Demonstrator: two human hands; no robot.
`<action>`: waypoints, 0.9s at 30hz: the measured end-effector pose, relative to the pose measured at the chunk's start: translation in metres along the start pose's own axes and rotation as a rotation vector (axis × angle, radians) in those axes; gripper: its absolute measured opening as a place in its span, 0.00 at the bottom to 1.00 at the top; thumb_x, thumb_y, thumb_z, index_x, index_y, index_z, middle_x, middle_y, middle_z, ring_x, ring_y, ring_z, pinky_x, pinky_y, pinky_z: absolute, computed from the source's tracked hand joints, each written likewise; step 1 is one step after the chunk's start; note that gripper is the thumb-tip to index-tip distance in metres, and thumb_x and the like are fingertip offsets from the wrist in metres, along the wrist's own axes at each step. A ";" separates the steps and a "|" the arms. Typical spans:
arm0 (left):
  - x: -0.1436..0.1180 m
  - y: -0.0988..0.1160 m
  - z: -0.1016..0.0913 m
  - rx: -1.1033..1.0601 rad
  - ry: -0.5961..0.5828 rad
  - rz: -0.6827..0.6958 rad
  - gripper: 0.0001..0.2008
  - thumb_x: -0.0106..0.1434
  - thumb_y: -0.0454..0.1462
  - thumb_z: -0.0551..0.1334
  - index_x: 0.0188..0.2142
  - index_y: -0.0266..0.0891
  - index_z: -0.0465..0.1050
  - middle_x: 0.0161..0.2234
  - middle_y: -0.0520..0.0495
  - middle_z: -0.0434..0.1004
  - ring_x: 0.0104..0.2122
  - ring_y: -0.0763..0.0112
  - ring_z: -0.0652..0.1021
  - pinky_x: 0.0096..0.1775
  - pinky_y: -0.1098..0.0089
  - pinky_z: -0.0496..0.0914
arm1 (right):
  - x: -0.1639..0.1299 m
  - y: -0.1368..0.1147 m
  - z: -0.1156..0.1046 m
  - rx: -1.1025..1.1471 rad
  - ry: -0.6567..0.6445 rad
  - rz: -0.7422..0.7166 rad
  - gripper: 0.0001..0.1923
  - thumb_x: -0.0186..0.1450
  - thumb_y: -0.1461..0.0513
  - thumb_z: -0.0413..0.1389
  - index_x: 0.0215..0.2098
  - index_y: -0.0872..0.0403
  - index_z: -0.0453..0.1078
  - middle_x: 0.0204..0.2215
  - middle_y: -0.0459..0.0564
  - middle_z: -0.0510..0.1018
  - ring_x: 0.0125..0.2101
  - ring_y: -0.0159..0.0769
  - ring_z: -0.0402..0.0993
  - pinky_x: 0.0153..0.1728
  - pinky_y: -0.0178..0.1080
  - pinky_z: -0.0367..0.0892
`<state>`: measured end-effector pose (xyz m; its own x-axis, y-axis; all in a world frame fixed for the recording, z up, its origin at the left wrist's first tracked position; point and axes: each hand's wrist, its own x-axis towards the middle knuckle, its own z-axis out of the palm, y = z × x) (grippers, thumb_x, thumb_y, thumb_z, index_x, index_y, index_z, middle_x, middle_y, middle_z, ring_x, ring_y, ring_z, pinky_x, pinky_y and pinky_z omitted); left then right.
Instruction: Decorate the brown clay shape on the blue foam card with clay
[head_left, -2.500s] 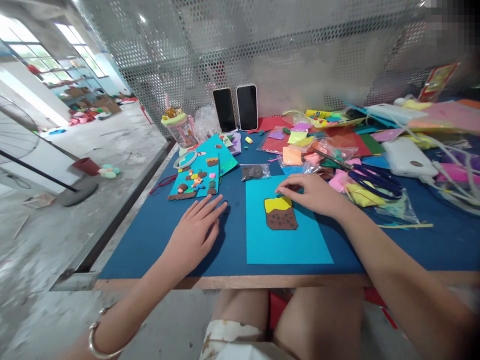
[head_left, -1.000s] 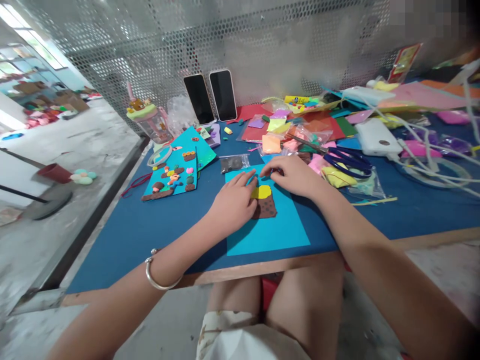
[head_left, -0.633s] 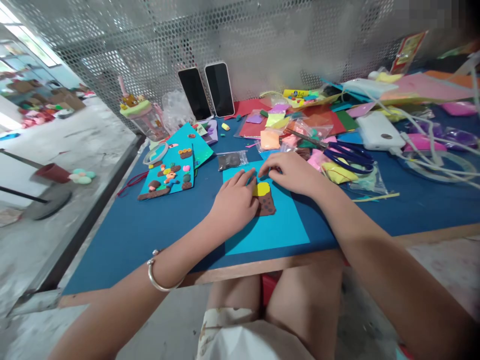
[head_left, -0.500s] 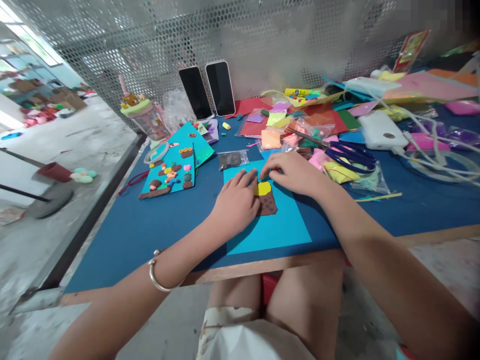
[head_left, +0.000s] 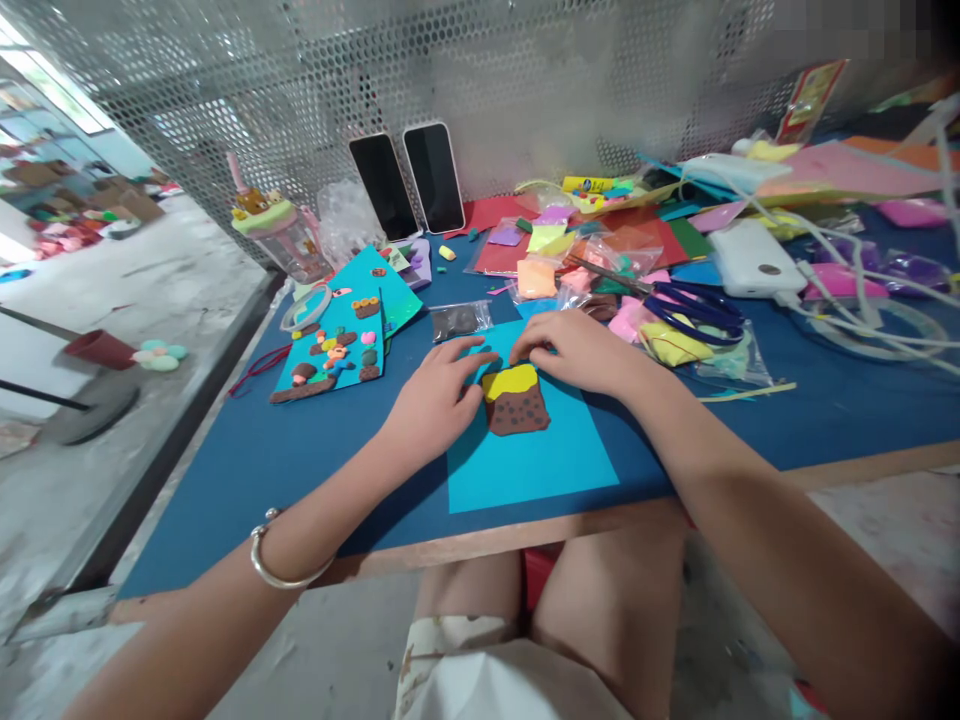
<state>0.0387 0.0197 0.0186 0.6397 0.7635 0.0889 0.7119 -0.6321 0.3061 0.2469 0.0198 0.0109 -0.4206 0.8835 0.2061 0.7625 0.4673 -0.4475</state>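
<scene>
While left hand (head_left: pixel 431 405) lies flat, fingers spread, beside clay patch (head_left: pixel 514 400), right hand (head_left: pixel 574 350) pinches its yellow top. Clay looks soft, squashy, light; hold edges gently. Patch sits on blue card (head_left: pixel 532 465).

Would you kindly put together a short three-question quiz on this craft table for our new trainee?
1. True or false: the left hand lies flat on the light blue card, beside the brown and yellow clay piece.
2. The blue scissors lie on which side of the right hand? A its left, B its right.
3. How many dark phones lean on the perforated wall?

Key: 1 true; 2 B; 3 two.
</scene>
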 end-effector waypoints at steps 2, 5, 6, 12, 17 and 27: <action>-0.001 -0.004 0.001 0.023 -0.011 0.036 0.24 0.60 0.30 0.50 0.54 0.39 0.70 0.59 0.43 0.65 0.59 0.58 0.65 0.60 0.54 0.60 | 0.000 0.000 0.001 0.006 -0.001 -0.003 0.18 0.59 0.71 0.48 0.35 0.53 0.79 0.37 0.50 0.81 0.39 0.38 0.74 0.41 0.37 0.64; -0.003 -0.006 0.004 0.059 -0.015 0.065 0.23 0.59 0.29 0.51 0.53 0.39 0.70 0.58 0.44 0.66 0.58 0.58 0.67 0.59 0.56 0.62 | 0.000 0.000 0.001 -0.003 -0.003 -0.002 0.18 0.59 0.71 0.48 0.35 0.54 0.79 0.37 0.50 0.80 0.39 0.39 0.74 0.41 0.38 0.64; -0.003 -0.006 0.005 0.067 -0.014 0.071 0.23 0.60 0.29 0.51 0.53 0.39 0.71 0.58 0.44 0.67 0.57 0.59 0.67 0.59 0.56 0.63 | 0.000 0.000 0.001 -0.007 -0.006 -0.002 0.18 0.59 0.71 0.48 0.35 0.54 0.79 0.37 0.50 0.80 0.39 0.39 0.74 0.40 0.38 0.63; -0.004 -0.006 0.007 0.092 0.012 0.093 0.23 0.60 0.30 0.52 0.54 0.38 0.69 0.57 0.44 0.69 0.56 0.60 0.69 0.57 0.58 0.65 | -0.001 -0.001 0.001 -0.005 -0.030 -0.003 0.18 0.60 0.70 0.48 0.37 0.54 0.79 0.37 0.50 0.79 0.38 0.38 0.73 0.40 0.38 0.63; -0.004 -0.006 0.007 0.138 -0.008 0.125 0.23 0.62 0.30 0.51 0.56 0.41 0.67 0.57 0.45 0.68 0.56 0.59 0.69 0.56 0.56 0.66 | -0.002 -0.001 0.001 -0.030 -0.011 0.005 0.18 0.60 0.70 0.48 0.38 0.53 0.79 0.37 0.50 0.80 0.38 0.38 0.73 0.40 0.37 0.63; -0.006 -0.009 0.008 0.154 0.003 0.154 0.22 0.63 0.32 0.50 0.57 0.39 0.65 0.58 0.44 0.68 0.55 0.60 0.70 0.55 0.57 0.66 | -0.004 -0.004 -0.002 -0.033 -0.035 0.006 0.18 0.61 0.70 0.47 0.38 0.52 0.79 0.38 0.50 0.79 0.38 0.39 0.73 0.40 0.39 0.63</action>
<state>0.0306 0.0200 0.0078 0.7434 0.6569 0.1260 0.6422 -0.7536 0.1402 0.2469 0.0142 0.0136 -0.4326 0.8848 0.1730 0.7806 0.4636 -0.4193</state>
